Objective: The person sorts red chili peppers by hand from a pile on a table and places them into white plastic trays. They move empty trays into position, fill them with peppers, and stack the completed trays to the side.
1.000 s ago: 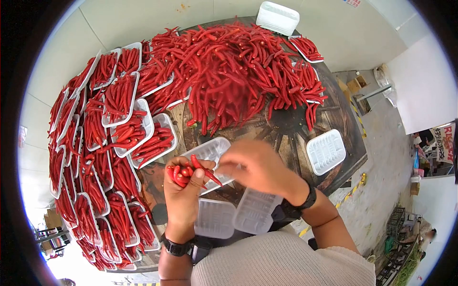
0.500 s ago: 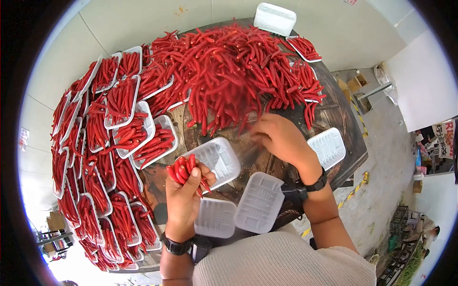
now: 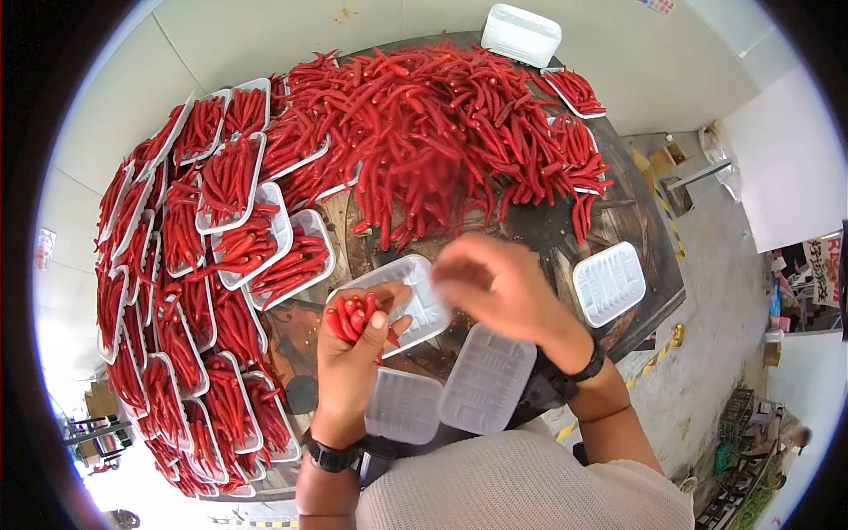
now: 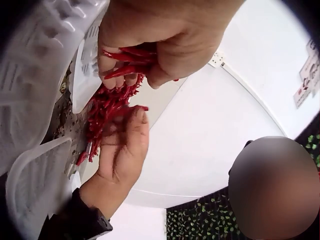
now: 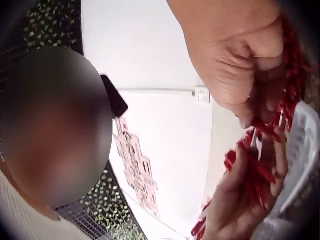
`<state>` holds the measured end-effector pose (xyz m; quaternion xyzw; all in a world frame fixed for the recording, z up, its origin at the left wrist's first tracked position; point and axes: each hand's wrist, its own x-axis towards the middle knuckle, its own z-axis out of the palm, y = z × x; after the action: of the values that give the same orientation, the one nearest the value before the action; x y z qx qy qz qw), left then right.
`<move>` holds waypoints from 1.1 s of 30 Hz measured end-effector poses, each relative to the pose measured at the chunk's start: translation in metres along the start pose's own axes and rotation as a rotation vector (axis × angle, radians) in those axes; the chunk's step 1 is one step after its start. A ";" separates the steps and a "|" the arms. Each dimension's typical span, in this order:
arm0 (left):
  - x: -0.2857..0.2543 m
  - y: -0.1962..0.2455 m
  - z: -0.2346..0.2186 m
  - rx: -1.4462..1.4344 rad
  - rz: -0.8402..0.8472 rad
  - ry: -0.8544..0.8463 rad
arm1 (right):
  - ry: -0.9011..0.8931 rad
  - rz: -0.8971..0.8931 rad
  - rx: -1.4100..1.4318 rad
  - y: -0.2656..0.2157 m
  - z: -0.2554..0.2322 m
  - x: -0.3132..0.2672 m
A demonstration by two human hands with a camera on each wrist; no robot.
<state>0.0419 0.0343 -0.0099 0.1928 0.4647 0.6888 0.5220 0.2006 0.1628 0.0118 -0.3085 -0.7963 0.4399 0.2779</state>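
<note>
The left hand's [image 3: 352, 360] grip curls round a bunch of red chilies [image 3: 351, 316] over a plastic tray [image 3: 420, 305] on the tabletop [image 3: 543, 230], while the right hand's [image 3: 511, 296] grip pinches another chili [image 5: 266, 129] just beside the bunch.

**A Workroom Where Chillies Are Packed in Quantity**

From where I stand, this place seems to be a small packing room for produce, closer to a workshop than to a home. The quantity shows it: beyond the left hand [image 3: 351, 367], which grips some red chillies [image 3: 353, 318], a great heap of chillies [image 3: 424, 132] lies on a worn wooden table [image 3: 632, 199]. To the left of this grip, filled trays [image 3: 283, 231] overlap in many rows; far beyond it, to the right, is a stack of white trays [image 3: 521, 37]. Behind the heap, the wall [image 3: 291, 26] is pale and plain. Well right of the grip, I see a grey floor [image 3: 707, 300] with yellow striped tape [image 3: 654, 355] and, farther away, a dark crate [image 3: 735, 413].
</note>
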 end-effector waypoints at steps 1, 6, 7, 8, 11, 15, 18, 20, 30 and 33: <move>0.000 -0.003 -0.005 0.008 -0.003 -0.002 | -0.039 0.010 0.172 -0.009 0.013 -0.004; 0.001 -0.007 -0.016 0.119 -0.060 -0.091 | -0.032 -0.278 -0.033 0.005 0.024 0.000; 0.000 -0.004 -0.013 0.116 -0.069 -0.044 | 0.085 -0.263 -0.119 0.012 0.020 0.004; 0.000 -0.004 -0.011 0.117 -0.069 -0.045 | 0.200 -0.247 -0.205 0.018 0.014 0.007; 0.000 -0.004 -0.011 0.099 0.018 0.003 | 0.226 -0.116 -0.478 0.047 0.005 0.009; 0.001 -0.004 -0.019 0.100 -0.003 -0.039 | 0.153 0.001 -0.566 0.047 -0.005 0.008; 0.000 -0.001 -0.008 0.055 -0.044 0.037 | 0.080 0.038 -0.221 0.014 -0.004 0.003; 0.001 -0.002 -0.003 0.018 -0.063 0.096 | -0.082 0.071 0.176 -0.006 0.009 -0.002; 0.002 -0.007 -0.014 -0.075 0.027 0.105 | 0.264 -0.241 -0.343 0.026 -0.006 0.020; 0.002 -0.005 -0.014 0.032 0.077 -0.009 | 0.420 -0.220 -0.626 0.066 -0.022 0.029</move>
<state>0.0332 0.0303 -0.0219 0.2219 0.4656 0.6999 0.4941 0.2138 0.2241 -0.0307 -0.3746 -0.8459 0.0707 0.3729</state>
